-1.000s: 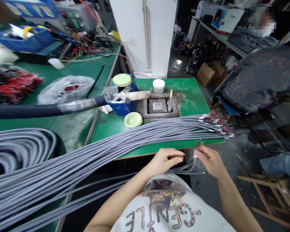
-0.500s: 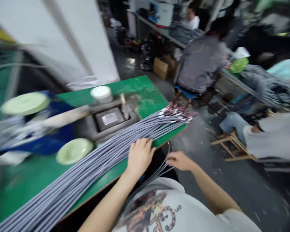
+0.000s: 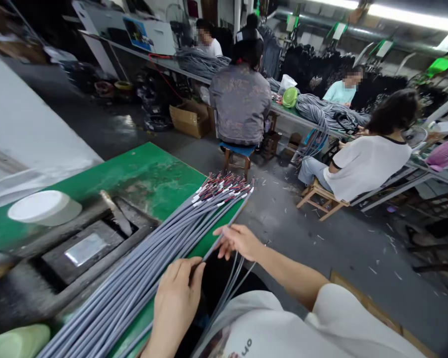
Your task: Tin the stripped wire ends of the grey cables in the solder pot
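Note:
A thick bundle of grey cables [image 3: 145,263] lies along the green table [image 3: 149,169], its stripped ends fanning out in red, black and white wires [image 3: 224,186] at the far corner. One single grey cable [image 3: 213,248] runs apart from the bundle, along the table's near edge. My left hand [image 3: 179,288] pinches it between thumb and fingers, close beside the bundle. Farther up the same cable, my right hand [image 3: 237,241] is closed around it with thumb and forefinger. Below the right hand, a few thinner grey cables [image 3: 233,278] hang by my lap.
On the table's left stand a blackened metal tray [image 3: 89,248] with a scraper [image 3: 115,213], a white round tub [image 3: 43,206] and a pale green bowl [image 3: 17,340]. Co-workers sit on stools [image 3: 323,199] ahead and right. A cardboard box [image 3: 190,118] stands on the scrap-strewn floor.
The view has swung up and to the right. My left hand has gone from resting on the bundle to pinching one cable; my right hand has moved from the hanging cables onto that same cable.

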Action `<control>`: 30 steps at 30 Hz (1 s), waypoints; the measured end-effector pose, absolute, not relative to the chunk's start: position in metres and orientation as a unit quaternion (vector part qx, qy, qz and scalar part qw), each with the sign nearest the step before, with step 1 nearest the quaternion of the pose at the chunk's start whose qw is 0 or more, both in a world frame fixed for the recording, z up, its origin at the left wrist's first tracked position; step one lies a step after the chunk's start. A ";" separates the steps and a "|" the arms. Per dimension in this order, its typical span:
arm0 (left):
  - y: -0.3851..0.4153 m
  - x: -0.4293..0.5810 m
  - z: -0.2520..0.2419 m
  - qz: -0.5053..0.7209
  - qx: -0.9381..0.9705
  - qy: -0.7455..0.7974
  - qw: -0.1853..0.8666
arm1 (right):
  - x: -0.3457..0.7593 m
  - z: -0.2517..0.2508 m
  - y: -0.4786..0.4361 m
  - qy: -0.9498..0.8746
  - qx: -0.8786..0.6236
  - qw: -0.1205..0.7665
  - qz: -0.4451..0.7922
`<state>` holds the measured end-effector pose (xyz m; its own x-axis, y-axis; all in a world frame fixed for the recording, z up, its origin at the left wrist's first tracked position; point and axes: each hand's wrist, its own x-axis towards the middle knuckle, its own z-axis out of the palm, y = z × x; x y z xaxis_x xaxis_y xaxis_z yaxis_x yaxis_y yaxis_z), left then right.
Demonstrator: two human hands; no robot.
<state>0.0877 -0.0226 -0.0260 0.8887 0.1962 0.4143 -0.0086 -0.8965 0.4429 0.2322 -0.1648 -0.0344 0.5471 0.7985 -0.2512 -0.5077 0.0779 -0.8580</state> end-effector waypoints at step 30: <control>-0.041 0.084 0.007 0.180 0.487 0.192 0.833 | 0.202 0.026 -0.163 -0.515 -0.708 0.359 0.324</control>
